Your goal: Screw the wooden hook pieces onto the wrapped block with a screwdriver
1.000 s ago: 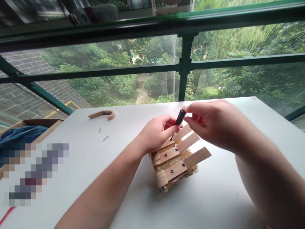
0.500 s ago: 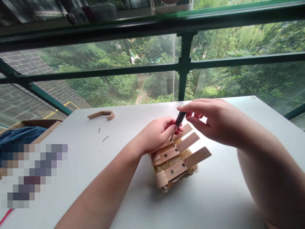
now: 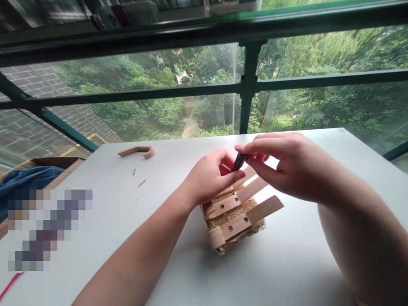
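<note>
My right hand (image 3: 277, 157) grips the dark handle of a screwdriver (image 3: 240, 161) from above, with the index finger over its top end. Around the handle's lower part curl the thumb and fingers of my left hand (image 3: 212, 178), which hide the shaft and tip. Below both hands lies a block (image 3: 247, 208) wrapped in brown tape. Several wooden strips cross it. The nearest wooden strip (image 3: 237, 227) has two screws in it, as does the one behind it. My left hand partly covers the farther strips.
On the white table (image 3: 287, 263), a bent wooden hook (image 3: 140, 150) lies at the back left, with two loose screws (image 3: 142, 183) in front of it. A cardboard box (image 3: 68, 165) with blue cloth stands at the left edge. Beyond the table runs a green-framed window (image 3: 248, 89).
My left thumb has shifted right and my fingers have opened slightly around the screwdriver, which has moved slightly left. The shaft, visible before, is now hidden. The block stays in place.
</note>
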Tool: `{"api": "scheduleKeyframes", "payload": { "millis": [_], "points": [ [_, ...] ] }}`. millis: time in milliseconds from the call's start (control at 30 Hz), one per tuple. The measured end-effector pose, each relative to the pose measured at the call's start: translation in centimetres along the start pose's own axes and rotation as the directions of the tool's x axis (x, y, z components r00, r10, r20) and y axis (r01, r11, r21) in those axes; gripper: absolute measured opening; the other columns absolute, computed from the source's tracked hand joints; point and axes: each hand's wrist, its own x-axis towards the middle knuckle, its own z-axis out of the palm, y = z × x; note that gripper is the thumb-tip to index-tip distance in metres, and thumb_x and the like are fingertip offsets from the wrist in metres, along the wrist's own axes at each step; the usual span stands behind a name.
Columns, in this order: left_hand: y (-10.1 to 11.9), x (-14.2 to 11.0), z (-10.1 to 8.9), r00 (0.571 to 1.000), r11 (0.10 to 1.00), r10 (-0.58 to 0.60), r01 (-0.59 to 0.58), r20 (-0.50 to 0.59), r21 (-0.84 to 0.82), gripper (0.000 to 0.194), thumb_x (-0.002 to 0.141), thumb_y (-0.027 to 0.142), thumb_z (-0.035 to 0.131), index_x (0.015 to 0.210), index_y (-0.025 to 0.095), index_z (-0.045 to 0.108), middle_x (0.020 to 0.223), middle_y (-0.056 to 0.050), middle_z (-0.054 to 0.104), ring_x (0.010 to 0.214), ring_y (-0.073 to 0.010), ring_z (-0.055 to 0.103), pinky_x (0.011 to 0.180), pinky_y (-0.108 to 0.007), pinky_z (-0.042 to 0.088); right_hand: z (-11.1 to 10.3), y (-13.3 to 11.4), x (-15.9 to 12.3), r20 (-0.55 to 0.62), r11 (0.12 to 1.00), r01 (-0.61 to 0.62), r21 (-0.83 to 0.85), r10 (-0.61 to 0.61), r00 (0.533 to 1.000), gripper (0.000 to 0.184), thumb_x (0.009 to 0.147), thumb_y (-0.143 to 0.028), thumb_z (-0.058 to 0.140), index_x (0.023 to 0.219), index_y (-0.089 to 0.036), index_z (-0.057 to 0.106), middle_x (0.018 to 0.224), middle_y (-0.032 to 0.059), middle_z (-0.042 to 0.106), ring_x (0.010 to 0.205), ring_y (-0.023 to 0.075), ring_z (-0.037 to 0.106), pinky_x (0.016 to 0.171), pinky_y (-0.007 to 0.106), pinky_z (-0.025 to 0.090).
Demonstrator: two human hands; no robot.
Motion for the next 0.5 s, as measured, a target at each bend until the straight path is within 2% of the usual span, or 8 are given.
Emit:
{"api": "scheduleKeyframes", "payload": {
  "millis": [100,233,367,467,500],
  "points": [
    [-0.1,0.0,0.0,1.000,1.000,-0.006,0.006,-0.012,0.007,0.033,0.076,0.042,0.078,0.086,0.017,0.060,0.084,-0.004,0.073,0.076,-0.0190,0.070,0.064,-0.027,0.051,0.1,0.1,0.0,0.003,1.000,-0.014,0.008,0.014,1.000,0.028,0.081,-0.007,0.058,0.099,-0.019,0.076,0.092,0.0055,0.076,0.076,0.0183,0.067,0.069,0.031,0.050],
    [0.2,0.0,0.1,0.999,0.999,-0.018,0.019,0.029,-0.026,0.026,0.081,0.040,0.074,0.090,0.017,0.065,0.090,-0.005,0.076,0.081,-0.0197,0.070,0.068,-0.028,0.052,0.2,0.6,-0.1,-0.025,0.997,-0.054,-0.047,0.053,0.998,0.025,0.082,-0.011,0.057,0.100,-0.019,0.073,0.086,0.0043,0.074,0.072,0.0173,0.065,0.066,0.030,0.047],
    [0.6,0.0,0.0,0.994,1.000,-0.013,0.013,0.105,0.002,0.024,0.087,0.039,0.065,0.096,0.017,0.068,0.095,-0.006,0.077,0.088,-0.0214,0.071,0.076,-0.030,0.053,0.2,0.8,0.0,0.050,0.987,-0.105,-0.119,0.111,0.993,0.013,0.085,-0.018,0.056,0.095,-0.021,0.063,0.076,0.0003,0.066,0.066,0.0152,0.057,0.062,0.029,0.041],
    [0.9,-0.1,-0.1,0.988,0.996,0.034,-0.046,0.151,0.073,0.021,0.092,0.035,0.058,0.095,0.018,0.070,0.094,-0.004,0.076,0.088,-0.0200,0.070,0.078,-0.030,0.052,0.3,0.7,0.2,0.105,0.977,-0.129,-0.172,0.148,0.983,0.002,0.089,-0.021,0.050,0.090,-0.022,0.051,0.073,-0.0009,0.059,0.064,0.0148,0.049,0.060,0.029,0.035],
    [1.0,-0.1,-0.1,0.986,0.994,0.053,-0.068,0.158,0.089,0.021,0.093,0.034,0.056,0.094,0.018,0.070,0.094,-0.003,0.076,0.088,-0.0193,0.069,0.078,-0.029,0.051,0.4,0.6,0.3,0.114,0.974,-0.137,-0.182,0.159,0.981,0.004,0.091,-0.022,0.047,0.087,-0.023,0.046,0.072,-0.0015,0.056,0.063,0.0146,0.047,0.060,0.029,0.034]
  ]
}}
